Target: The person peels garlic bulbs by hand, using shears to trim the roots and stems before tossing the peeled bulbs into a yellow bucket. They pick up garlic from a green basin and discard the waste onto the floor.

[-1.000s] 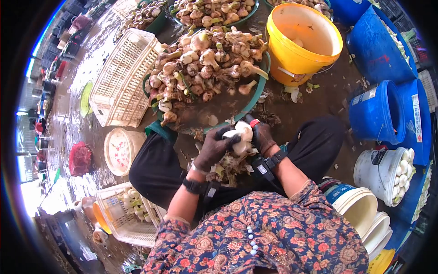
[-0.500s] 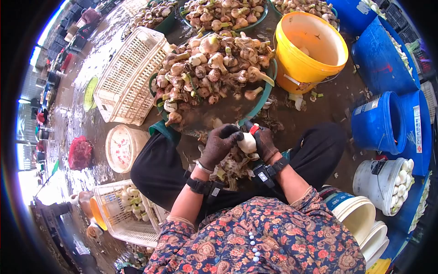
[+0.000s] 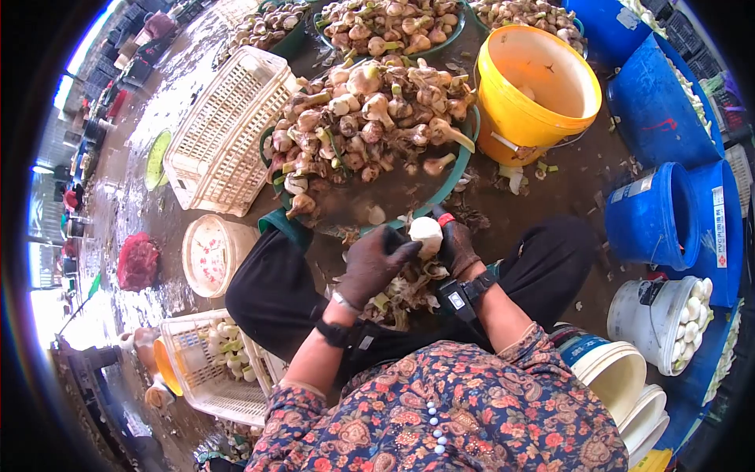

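Between my two dark-gloved hands is a white, peeled garlic bulb (image 3: 426,236), held over my lap. My left hand (image 3: 373,261) is closed, its thumb and fingertips at the bulb's left side. My right hand (image 3: 458,245) curls against the right side of the same bulb, and a red band (image 3: 446,219) shows at its upper fingers. Beneath the hands lies a heap of papery skins and trimmings (image 3: 399,293). Just ahead, a green basin (image 3: 464,169) is piled with untrimmed garlic bulbs (image 3: 370,118).
A yellow bucket (image 3: 503,94) stands ahead right, a white plastic crate (image 3: 228,130) ahead left. At left are a white bucket (image 3: 211,256) and another crate (image 3: 212,401). Blue buckets (image 3: 645,216) and a white bucket of peeled bulbs (image 3: 645,322) line the right.
The bulb has turned, so a flat white face now shows upward. My left hand has slid slightly down and left, off the bulb's top. My right hand stays close beside it.
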Motion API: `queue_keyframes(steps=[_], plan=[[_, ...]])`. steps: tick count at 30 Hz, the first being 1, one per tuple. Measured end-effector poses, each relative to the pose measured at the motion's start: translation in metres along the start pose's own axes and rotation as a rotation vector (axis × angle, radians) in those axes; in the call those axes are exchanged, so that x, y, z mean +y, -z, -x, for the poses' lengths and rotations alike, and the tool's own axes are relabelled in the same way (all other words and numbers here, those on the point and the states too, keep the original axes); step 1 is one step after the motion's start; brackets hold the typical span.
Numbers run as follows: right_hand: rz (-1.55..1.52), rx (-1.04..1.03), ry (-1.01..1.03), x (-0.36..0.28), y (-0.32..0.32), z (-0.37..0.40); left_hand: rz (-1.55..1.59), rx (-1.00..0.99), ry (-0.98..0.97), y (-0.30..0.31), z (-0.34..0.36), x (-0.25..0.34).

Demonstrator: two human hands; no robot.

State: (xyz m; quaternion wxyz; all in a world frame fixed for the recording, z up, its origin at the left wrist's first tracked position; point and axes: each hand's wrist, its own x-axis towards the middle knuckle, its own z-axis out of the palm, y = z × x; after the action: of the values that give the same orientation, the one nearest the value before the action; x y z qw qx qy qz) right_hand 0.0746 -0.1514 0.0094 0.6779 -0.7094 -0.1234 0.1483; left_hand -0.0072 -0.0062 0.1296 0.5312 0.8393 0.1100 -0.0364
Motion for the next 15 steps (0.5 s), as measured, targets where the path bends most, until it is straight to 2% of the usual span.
queue_keyframes(steps=[2, 3, 4, 6, 8, 10, 11, 12, 13, 14, 15], plan=[[-0.382, 0.29, -0.495, -0.018, -0.009, 0.003, -0.458, 0.055, -0.247, -0.011, -0.006, -0.007], [-0.247, 0.351, -0.371, -0.028, -0.012, 0.007, -0.506, -0.033, -0.212, -0.013, -0.008, -0.014], [-0.242, 0.349, -0.374, -0.03, -0.01, 0.009, -0.5, -0.033, -0.208, -0.015, -0.006, -0.014], [-0.246, 0.386, -0.316, -0.035, -0.01, 0.008, 0.479, -0.214, 0.389, -0.017, -0.007, -0.01], [-0.218, 0.401, -0.302, -0.029, -0.013, 0.007, 0.581, -0.187, 0.357, -0.018, 0.0, -0.008], [-0.326, 0.294, -0.283, -0.021, -0.014, 0.002, 0.9, -0.17, 0.345, -0.014, 0.008, -0.011], [-0.325, 0.295, -0.287, -0.02, -0.009, 0.003, 0.935, -0.141, 0.269, -0.013, 0.013, -0.012], [-0.656, 0.144, -0.464, -0.02, -0.002, 0.004, 0.968, -0.113, 0.194, -0.01, 0.018, -0.012], [-0.986, -0.015, -0.634, -0.022, 0.004, 0.006, 0.787, -0.123, 0.058, 0.002, 0.021, -0.007], [-0.985, -0.014, -0.635, -0.023, 0.007, 0.006, 0.605, -0.13, -0.078, 0.016, 0.021, -0.001], [-0.962, -0.029, -0.638, -0.024, 0.011, 0.007, 0.682, -0.162, 0.057, 0.023, 0.019, 0.0]])
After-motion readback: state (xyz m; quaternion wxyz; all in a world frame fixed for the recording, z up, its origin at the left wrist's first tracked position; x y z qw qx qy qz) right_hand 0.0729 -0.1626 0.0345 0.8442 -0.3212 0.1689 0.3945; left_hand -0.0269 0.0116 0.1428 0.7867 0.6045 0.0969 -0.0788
